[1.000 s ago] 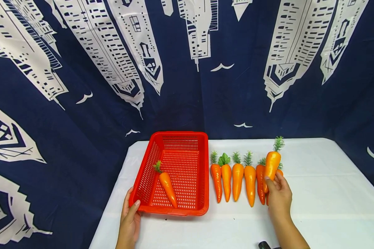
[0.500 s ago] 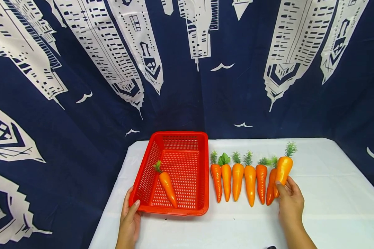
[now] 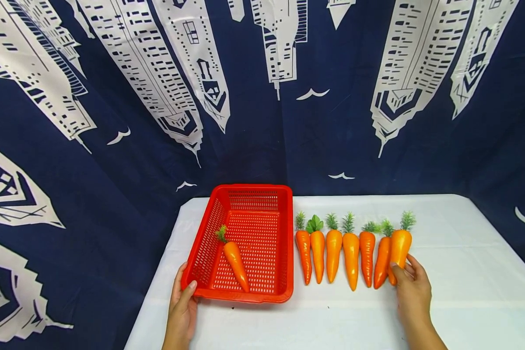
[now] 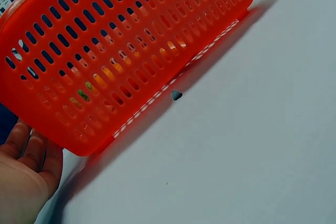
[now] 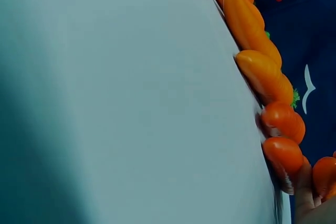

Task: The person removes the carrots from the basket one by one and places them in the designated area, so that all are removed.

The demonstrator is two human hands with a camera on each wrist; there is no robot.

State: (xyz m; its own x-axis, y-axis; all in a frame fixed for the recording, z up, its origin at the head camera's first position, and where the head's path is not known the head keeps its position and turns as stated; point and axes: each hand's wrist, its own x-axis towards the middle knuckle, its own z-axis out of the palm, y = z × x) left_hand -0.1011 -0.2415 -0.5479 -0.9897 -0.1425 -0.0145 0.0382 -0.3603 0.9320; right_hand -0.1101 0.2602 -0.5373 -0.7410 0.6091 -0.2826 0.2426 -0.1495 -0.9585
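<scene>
At the right end of a row of several carrots, my right hand point(image 3: 413, 291) pinches a plump orange carrot point(image 3: 401, 245) near its lower end, thumb on the near side. Its feathery green top points away from me. Just left of it lies a darker orange carrot point(image 3: 382, 262), close to the held one. My left hand point(image 3: 183, 306) grips the near left corner of a red perforated basket point(image 3: 245, 297), thumb over the rim; in the left wrist view its fingers point(image 4: 34, 150) reach under the corner. Inside the basket lies a single carrot point(image 3: 236, 267), tilted.
The rest of the row, such as a carrot with broad leaves point(image 3: 317, 250), lies between basket and right hand. A white tabletop point(image 3: 472, 253) extends to the right. Behind hangs a dark blue cloth point(image 3: 253, 146) with white building prints. A small dark spot point(image 4: 176, 95) marks the table.
My right hand has carried the held carrot rightward, then lowered it toward the table at the row's end. The left hand and basket have stayed put.
</scene>
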